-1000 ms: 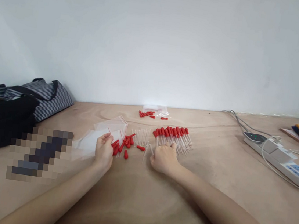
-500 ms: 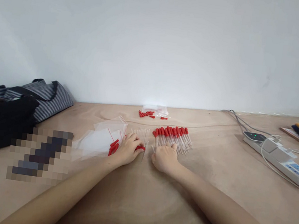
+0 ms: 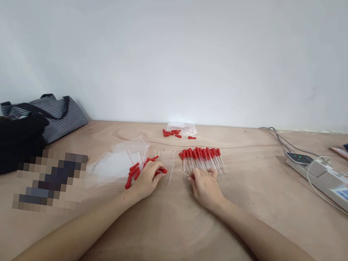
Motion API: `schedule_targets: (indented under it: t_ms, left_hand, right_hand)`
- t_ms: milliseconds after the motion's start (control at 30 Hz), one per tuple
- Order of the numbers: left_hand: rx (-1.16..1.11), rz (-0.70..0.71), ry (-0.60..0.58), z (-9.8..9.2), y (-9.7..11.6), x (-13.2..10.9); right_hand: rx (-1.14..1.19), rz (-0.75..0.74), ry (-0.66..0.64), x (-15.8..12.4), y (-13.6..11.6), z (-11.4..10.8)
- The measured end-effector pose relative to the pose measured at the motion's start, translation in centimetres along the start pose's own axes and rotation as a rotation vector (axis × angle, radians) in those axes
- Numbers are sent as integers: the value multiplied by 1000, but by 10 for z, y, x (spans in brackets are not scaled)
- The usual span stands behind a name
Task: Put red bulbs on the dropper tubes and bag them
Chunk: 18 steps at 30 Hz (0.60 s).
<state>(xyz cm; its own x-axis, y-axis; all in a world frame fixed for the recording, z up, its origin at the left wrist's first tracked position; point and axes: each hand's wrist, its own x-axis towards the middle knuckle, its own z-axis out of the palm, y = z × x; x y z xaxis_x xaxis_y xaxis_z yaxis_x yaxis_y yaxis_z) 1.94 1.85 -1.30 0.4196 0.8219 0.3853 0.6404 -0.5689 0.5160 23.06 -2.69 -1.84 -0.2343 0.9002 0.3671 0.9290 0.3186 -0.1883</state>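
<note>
Between the fingers of my left hand (image 3: 147, 179) is a red rubber bulb (image 3: 163, 171), its rounded end pointing right. A thin clear dropper tube (image 3: 184, 173) pokes out leftward from the pinched fingers of my right hand (image 3: 207, 188). The bulb and this tube are apart. Loose clear tubes (image 3: 166, 157) lie just beyond my left hand, and several red bulbs (image 3: 133, 171) are scattered to its left. Behind my right hand, droppers with red bulbs fitted (image 3: 202, 153) lie side by side in a slanting row; my fingers hide some lower ends.
Clear zip bags (image 3: 110, 167) spread out at left. More red bulbs (image 3: 170, 133) and a small clear bag (image 3: 182, 128) lie near the wall. A striped bag (image 3: 65, 119) and a black bag (image 3: 3, 145) stand far left. A power strip (image 3: 331, 185) with cables is at right.
My right hand has shifted a little right and turned, and the clear tube in it now shows more. My left hand still has the red bulb, uncovering more bulbs beside it.
</note>
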Motion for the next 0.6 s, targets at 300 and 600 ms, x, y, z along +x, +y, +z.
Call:
schedule_targets:
  t_ms: [300,600]
  left_hand:
    - [-250,-42,210,5,-5,-4]
    - [-739,-206,168,13,11,-2]
  right_hand:
    - [83,-95,116,-1,-1,7]
    - [214,-136,255,7,-8,19]
